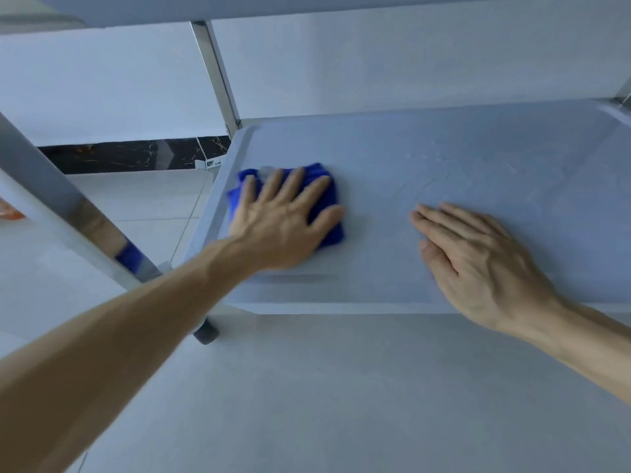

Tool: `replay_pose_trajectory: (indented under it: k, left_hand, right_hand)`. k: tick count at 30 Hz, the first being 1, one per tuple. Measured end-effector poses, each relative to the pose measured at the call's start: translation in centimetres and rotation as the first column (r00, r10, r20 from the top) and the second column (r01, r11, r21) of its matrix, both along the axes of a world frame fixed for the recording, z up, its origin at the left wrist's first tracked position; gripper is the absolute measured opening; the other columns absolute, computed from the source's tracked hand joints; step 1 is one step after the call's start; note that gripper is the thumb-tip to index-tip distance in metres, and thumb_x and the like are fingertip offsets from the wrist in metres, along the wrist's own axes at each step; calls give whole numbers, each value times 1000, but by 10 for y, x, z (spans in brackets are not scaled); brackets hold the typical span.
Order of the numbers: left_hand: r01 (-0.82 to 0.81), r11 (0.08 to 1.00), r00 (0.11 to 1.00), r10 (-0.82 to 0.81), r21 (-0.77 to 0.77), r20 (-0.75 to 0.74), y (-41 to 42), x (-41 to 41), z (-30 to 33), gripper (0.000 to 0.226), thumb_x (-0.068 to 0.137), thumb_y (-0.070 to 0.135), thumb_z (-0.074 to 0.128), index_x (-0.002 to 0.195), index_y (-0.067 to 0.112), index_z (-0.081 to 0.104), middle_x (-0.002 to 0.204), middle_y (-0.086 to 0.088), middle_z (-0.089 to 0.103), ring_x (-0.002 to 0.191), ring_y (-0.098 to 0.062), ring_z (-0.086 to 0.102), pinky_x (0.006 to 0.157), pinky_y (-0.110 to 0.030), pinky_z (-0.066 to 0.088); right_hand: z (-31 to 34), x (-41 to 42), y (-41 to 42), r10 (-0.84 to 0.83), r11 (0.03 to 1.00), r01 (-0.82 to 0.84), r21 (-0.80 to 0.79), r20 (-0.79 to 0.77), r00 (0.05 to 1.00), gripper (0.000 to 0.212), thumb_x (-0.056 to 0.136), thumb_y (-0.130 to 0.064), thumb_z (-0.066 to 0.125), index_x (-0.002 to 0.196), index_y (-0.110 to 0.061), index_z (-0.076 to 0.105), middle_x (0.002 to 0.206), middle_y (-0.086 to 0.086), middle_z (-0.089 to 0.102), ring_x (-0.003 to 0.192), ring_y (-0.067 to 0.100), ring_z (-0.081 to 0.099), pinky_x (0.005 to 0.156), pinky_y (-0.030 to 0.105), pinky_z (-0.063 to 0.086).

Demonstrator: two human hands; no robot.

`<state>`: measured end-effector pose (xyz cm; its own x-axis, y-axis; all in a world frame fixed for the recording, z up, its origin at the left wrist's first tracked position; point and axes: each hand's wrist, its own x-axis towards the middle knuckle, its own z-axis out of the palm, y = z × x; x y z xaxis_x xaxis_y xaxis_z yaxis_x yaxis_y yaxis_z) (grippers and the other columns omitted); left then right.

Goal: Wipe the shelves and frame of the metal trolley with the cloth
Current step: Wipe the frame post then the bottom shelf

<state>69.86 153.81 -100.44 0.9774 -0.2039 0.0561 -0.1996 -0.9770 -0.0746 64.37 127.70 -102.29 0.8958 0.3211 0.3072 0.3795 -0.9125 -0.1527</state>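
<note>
The lower shelf (444, 158) of the metal trolley fills the middle of the view, a pale grey tray with a raised rim. A folded blue cloth (322, 196) lies near its left end. My left hand (280, 220) presses flat on the cloth with fingers spread, covering most of it. My right hand (478, 261) rests palm down on the bare shelf to the right, fingers together, holding nothing. Faint streaks show on the shelf behind my right hand.
A shiny upright post (218, 76) stands at the shelf's back left corner and another post (68, 206) slants near the front left. A dark castor (206, 331) sits under the front left corner. The underside of an upper shelf (307, 5) spans the top. Pale tiled floor (307, 404) lies below.
</note>
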Motion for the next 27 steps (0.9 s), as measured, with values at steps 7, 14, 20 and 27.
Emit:
replay_pose_trajectory:
  k: [7,14,20,27]
  left_hand:
    - [-414,909,909,409,-56,-80,43,58,0,66,91,64,9,148,34,24,163,2,16,151,-34,7,113,-70,3]
    - [-63,992,998,60,-104,-37,-55,19,-8,67,98,59,10,157,28,12,167,4,5,152,-32,3,115,-68,-3]
    - [69,978,989,-41,-195,142,-51,-31,-12,69,93,67,19,144,23,33,157,0,30,148,-25,19,118,-59,9]
    - [-291,956,955,293,-51,42,18,25,-2,66,89,75,7,146,49,27,162,-8,18,150,-32,12,115,-67,4]
  right_hand:
    - [-1,-7,10,-4,1000,4,-4,7,1000,62,97,-38,24,140,-9,58,147,4,55,138,29,49,112,50,39]
    - [-1,-19,5,3,1000,-3,21,-4,1000,62,97,-39,24,141,-9,57,148,3,53,140,28,47,114,47,37]
    - [-4,-47,-7,26,999,-25,-21,26,999,55,100,-34,31,141,-8,56,148,4,54,140,27,47,114,40,33]
    - [-3,-78,1,23,1000,-23,4,61,998,51,98,-33,35,137,-12,61,144,0,58,135,28,53,107,52,46]
